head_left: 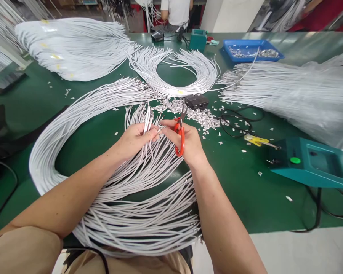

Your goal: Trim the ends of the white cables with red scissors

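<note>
Several white cables (pixel 148 121) are pinched in my left hand (pixel 138 139), their ends sticking up past the fingers. My right hand (pixel 188 142) has a pair of red-handled scissors (pixel 180 137) hooked on its fingers, blades pointing up and away. The right fingertips meet the left ones at a cable end; what exactly they pinch there is too small to tell. Beneath both hands a big bundle of white cables (pixel 125 217) curves round on the green table and hangs toward my lap. Small silvery scraps (pixel 201 117) lie scattered just beyond my hands.
More white cable bundles lie at the back left (pixel 74 49), back middle (pixel 183 89) and right (pixel 274 83). A blue tray (pixel 237 57) holds small metal parts. On the right stand a teal device (pixel 305 161) and a yellow-handled tool (pixel 256 140). A black block (pixel 196 101) sits among the scraps.
</note>
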Available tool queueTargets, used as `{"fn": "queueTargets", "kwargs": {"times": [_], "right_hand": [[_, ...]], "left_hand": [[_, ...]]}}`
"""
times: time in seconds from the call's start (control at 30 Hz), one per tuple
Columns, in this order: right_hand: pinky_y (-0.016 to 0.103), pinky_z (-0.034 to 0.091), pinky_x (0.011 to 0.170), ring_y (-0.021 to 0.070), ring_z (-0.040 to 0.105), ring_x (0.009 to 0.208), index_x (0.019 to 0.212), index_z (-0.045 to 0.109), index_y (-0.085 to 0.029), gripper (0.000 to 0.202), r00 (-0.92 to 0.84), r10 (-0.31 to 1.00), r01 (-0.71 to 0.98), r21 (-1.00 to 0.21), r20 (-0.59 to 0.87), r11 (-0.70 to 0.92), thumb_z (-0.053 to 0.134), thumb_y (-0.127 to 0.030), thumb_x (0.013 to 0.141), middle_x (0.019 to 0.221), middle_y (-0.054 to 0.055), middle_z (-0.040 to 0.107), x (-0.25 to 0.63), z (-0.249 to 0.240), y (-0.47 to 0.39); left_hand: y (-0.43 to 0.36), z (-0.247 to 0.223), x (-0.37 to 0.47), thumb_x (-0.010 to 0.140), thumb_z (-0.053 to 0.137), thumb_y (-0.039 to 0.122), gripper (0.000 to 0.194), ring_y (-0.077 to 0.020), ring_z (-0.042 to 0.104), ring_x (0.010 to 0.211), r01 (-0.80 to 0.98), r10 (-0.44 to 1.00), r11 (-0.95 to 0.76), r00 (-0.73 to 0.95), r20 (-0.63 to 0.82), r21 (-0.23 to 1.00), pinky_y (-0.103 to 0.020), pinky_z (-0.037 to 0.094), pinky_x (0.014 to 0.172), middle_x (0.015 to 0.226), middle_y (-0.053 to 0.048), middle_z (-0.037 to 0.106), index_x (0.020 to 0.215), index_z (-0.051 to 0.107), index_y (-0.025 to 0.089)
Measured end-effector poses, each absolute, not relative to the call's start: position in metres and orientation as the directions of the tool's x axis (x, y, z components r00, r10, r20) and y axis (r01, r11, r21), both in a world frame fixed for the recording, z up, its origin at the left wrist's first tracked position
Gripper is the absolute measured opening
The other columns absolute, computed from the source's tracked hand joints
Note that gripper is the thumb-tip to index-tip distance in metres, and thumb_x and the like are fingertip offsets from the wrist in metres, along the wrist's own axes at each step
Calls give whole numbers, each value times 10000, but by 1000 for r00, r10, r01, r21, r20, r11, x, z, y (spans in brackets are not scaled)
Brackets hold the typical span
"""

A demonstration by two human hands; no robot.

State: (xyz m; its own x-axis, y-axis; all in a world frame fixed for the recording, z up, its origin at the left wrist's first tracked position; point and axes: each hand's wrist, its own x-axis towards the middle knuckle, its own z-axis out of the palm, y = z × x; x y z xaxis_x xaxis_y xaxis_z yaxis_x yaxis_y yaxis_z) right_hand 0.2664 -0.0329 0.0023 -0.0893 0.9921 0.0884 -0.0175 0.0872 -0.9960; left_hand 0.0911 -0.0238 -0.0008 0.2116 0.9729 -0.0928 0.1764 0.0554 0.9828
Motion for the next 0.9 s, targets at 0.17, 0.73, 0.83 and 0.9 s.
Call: {"fn": "queueTargets", "kwargs": {"times": [0.17, 0.73, 0.83, 0.9], "right_hand": [[312, 489, 786, 138, 598, 749, 708, 729, -219, 211, -89, 989, -122, -987, 121, 109, 753, -427, 732, 743, -4, 681, 262, -2, -32], [288, 460, 741, 119, 515, 680, 583, 530, -208, 331, 122, 985, -126, -983, 119, 135, 641, -420, 812, 654, -25, 544, 253, -2, -36], [294, 469, 754, 130, 556, 722, 662, 618, -199, 300, 175, 984, -119, -991, 40, 61, 681, -469, 778, 733, -2, 625, 256, -4, -32], [294, 472, 750, 133, 567, 722, 711, 667, -193, 266, 81, 996, -51, -998, 43, 47, 732, -451, 725, 749, 0, 652, 256, -7, -31]], "left_hand": [[-23, -2, 89, 809, 697, 458, 303, -117, 519, 624, 111, 939, 103, 316, -133, 988, -268, 406, 634, 677, -2, 604, 735, 657, 166], [-28, 6, 98, 670, 771, 287, 273, -104, 493, 602, 416, 997, -73, 42, 61, 906, -247, 394, 600, 656, 47, 566, 707, 518, 191], [-27, 3, 98, 668, 787, 306, 295, -111, 529, 621, 369, 998, -54, 55, 36, 928, -252, 416, 626, 680, 38, 599, 719, 521, 189], [-27, 2, 99, 669, 791, 305, 273, -120, 552, 644, 335, 997, -61, 72, 39, 940, -256, 435, 644, 688, 32, 605, 720, 550, 186]]}}
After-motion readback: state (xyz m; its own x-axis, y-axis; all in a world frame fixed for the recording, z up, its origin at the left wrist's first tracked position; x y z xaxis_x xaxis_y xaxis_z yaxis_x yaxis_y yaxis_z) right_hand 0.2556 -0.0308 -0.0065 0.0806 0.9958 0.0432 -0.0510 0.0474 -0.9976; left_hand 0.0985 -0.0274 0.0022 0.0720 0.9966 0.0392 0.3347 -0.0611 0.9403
